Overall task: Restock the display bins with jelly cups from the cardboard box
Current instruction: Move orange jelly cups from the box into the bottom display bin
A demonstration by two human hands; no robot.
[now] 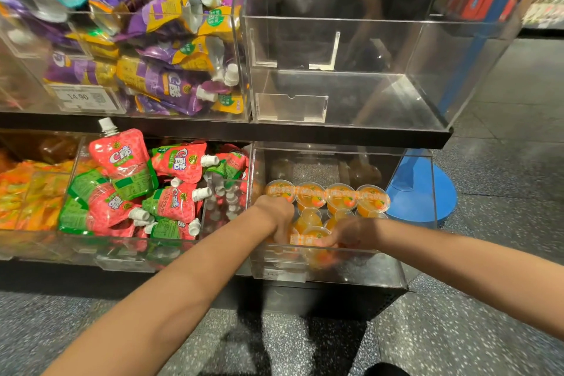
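Arranging: both hands are working inside the clear acrylic lower-right bin [393,268], seemingly lining up small orange jelly cups [341,197] in rows.
Left hand [276,217]: fingers are curling down among cups; grip unclear.
Right hand [351,233]: fingers are pinching a cup at the bin's front.
Cardboard box: not showing.
Writing: price tag [81,98] is reading "14.90".
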